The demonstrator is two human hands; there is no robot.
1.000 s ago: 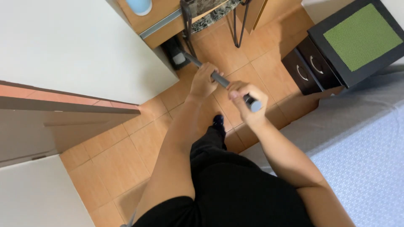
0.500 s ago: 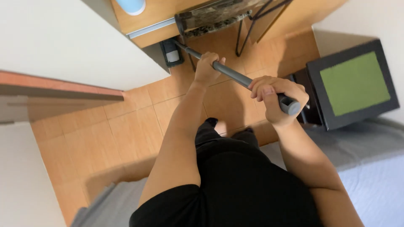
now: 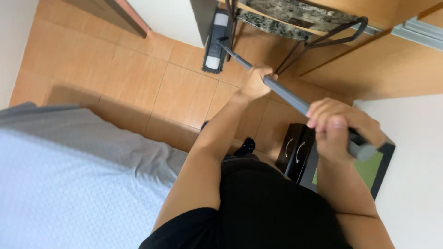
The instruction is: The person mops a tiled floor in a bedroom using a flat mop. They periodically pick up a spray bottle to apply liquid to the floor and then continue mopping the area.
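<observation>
I hold a grey mop handle (image 3: 287, 95) with both hands. My left hand (image 3: 255, 81) grips it partway down the shaft. My right hand (image 3: 336, 125) wraps around the upper end, near the handle's tip. The shaft runs up and left to a flat mop head (image 3: 216, 41) with a white pad, lying on the tan tiled floor (image 3: 175, 92) beside the black legs of a chair (image 3: 323, 34).
A bed with a pale blue sheet and grey edge (image 3: 69, 175) fills the lower left. A small black cabinet with a green top (image 3: 300, 157) stands under my right arm. A wooden desk (image 3: 397, 55) is at the upper right, a white wall at far right.
The view has swung round: the bed now lies at lower left and the cabinet sits under my right arm. The mop head has come into full view by the chair legs. Both hands keep their grip.
</observation>
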